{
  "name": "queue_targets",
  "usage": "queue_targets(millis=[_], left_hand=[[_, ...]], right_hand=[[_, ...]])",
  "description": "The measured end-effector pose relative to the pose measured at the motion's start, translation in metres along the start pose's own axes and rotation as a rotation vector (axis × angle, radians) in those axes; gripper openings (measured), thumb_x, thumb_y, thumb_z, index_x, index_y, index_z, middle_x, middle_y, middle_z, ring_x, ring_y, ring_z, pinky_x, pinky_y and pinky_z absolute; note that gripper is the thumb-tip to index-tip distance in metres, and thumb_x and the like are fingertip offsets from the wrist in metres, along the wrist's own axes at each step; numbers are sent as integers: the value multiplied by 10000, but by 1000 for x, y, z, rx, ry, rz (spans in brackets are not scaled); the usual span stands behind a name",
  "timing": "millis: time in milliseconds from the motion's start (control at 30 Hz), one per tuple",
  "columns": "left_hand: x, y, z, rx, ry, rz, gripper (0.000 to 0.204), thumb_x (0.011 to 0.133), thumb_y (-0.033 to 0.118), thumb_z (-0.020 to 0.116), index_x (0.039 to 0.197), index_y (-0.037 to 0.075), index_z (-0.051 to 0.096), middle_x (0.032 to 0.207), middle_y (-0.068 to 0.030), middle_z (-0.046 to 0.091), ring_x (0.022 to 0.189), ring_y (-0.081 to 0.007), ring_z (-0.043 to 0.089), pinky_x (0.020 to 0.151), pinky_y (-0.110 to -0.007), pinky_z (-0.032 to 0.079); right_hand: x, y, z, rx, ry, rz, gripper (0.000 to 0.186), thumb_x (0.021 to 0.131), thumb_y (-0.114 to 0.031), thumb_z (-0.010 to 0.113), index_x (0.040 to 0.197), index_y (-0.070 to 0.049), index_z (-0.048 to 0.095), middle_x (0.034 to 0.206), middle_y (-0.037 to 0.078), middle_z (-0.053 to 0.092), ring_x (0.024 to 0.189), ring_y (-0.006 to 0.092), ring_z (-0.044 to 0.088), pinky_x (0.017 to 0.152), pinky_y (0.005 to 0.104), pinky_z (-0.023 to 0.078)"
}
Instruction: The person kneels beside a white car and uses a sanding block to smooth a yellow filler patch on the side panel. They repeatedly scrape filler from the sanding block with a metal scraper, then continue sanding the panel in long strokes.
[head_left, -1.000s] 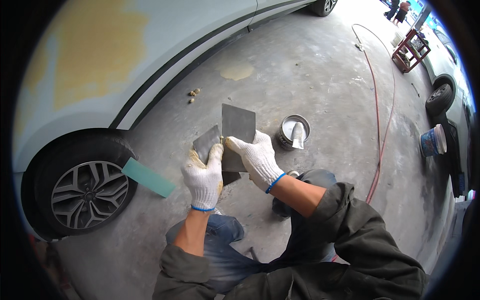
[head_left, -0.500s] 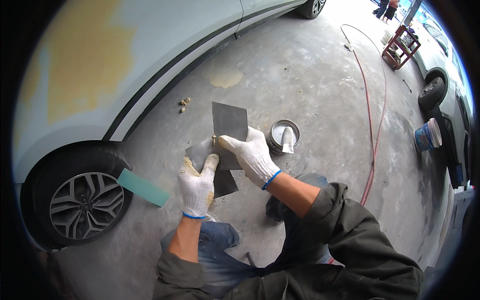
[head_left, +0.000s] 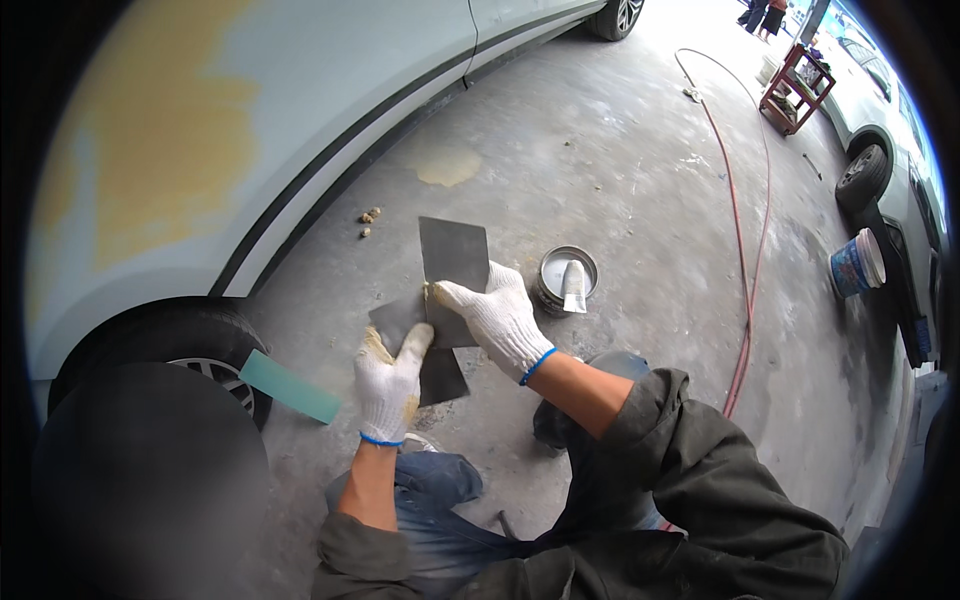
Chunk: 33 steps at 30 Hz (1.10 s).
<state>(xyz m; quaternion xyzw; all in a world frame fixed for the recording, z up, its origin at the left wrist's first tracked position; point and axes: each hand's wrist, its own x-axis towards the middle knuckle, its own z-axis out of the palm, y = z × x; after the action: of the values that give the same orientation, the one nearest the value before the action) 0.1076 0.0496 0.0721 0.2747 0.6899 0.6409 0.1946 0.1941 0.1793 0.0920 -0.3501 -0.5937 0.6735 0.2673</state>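
Observation:
In white knit gloves with blue cuffs, both my hands meet over the concrete floor. My right hand (head_left: 500, 318) grips a dark grey flat putty spreader (head_left: 455, 250), upright, its far end pointing away from me. A second grey metal spreader (head_left: 398, 315) is pinched in my left hand (head_left: 390, 385), thumb on top, its edge against the first one. A dark plate corner (head_left: 443, 378) shows below the hands; which spreader it belongs to I cannot tell. A little yellowish paste sits where the blades meet, and more stains the left glove.
Yellow filler (head_left: 165, 150) covers part of a white car's panel (head_left: 350, 70) at left. A green strip (head_left: 290, 388) leans near its wheel. Right of my hands stands a round tin (head_left: 548, 268) with a tube (head_left: 574, 288) on it. A red hose (head_left: 735, 190), bucket (head_left: 857, 265) and cart (head_left: 797, 90) lie beyond.
A dark, blurred round shape has come into the lower left, covering most of the wheel. Both hands keep their holds, with the spreaders shifted only slightly.

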Motion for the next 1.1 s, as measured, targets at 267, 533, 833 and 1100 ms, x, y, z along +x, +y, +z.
queue_targets(millis=[267,533,833,1100], left_hand=[[-3,4,6,-92,-8,-102,224,836,-16,717,1053,-31,663,973,-87,696,813,-136,662,723,-260,545],[-13,-4,-8,-32,-126,-169,203,834,20,666,1025,-48,659,944,-95,695,796,-145,654,686,-274,526],[0,-34,-28,31,-509,-224,335,812,80,522,1106,-61,598,954,-83,644,845,-138,609,740,-251,491],[13,-71,-28,-546,-63,-175,333,959,224,591,1218,17,557,1160,-82,591,1058,-197,585,928,-347,480]], right_hand=[[-8,24,4,-193,-10,14,312,799,-292,669,958,-24,695,834,165,708,780,295,688,729,383,522],[-25,18,8,-256,-56,-205,239,826,-203,642,973,-16,669,837,231,680,820,390,683,703,416,533],[-30,16,-1,-381,-272,-357,263,821,-181,663,1031,-24,654,859,214,676,835,383,676,745,403,537],[-22,14,10,-113,-119,14,386,809,-277,654,1104,-27,642,933,215,693,890,336,685,812,391,517]])
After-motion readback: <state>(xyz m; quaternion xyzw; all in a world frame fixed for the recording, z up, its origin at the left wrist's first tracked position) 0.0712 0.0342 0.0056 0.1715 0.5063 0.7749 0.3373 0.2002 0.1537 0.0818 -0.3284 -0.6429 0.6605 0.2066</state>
